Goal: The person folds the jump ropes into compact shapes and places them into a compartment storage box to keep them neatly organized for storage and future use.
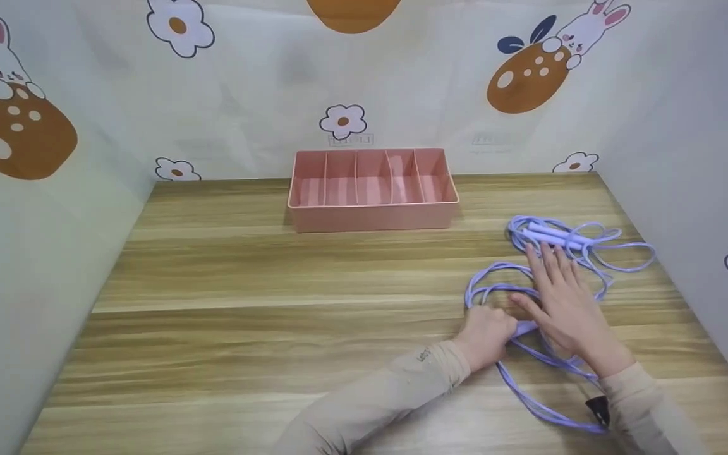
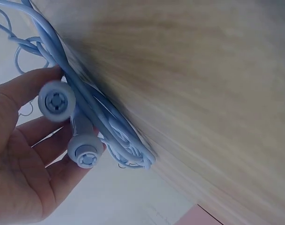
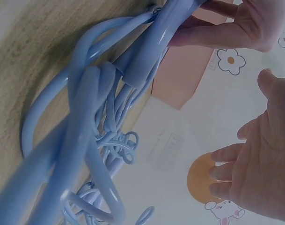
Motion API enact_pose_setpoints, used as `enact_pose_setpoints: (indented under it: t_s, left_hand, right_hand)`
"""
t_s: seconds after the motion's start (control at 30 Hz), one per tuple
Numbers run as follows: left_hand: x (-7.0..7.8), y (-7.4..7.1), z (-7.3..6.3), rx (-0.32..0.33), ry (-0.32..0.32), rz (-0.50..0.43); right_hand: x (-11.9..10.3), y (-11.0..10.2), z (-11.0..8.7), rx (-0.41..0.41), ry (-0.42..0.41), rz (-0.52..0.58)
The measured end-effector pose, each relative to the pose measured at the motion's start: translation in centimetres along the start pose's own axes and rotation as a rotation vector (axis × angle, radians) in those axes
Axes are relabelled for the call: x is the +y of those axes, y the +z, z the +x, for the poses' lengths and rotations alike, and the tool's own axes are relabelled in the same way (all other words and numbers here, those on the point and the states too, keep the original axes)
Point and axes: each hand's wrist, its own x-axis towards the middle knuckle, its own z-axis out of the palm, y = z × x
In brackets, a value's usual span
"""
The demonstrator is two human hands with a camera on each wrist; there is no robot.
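Two handles of the near jump rope are gripped together by the left hand, with thumb and fingers closed round them; both round ends are seen in the left wrist view. The rope is light blue-violet and is spread in loose loops on the right part of the bench, around and below the hands. The right hand is held over the loops with fingers straight and thumb spread apart; in the right wrist view it is seen clear of the cords. A second jump rope is laid bundled just beyond the right fingertips, its handles side by side. A pink tray with five compartments is set at the back, near the backdrop.

Writing: short dark lettering is printed near the cuff of the left sleeve, too small to be read in full. A pale boxed print is placed under the middle flower, and a fainter one to its right; the letters of both cannot be read surely.
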Motion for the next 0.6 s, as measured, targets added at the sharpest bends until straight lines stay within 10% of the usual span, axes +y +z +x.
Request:
enact_pose_setpoints:
  t_s: [0.6]
  left_hand:
    - [-0.67, -0.12, -0.14, 0.024, -0.033, -0.058]
  right_hand:
    - [-0.31, -0.57, 0.33, 0.008, -0.004, -0.005]
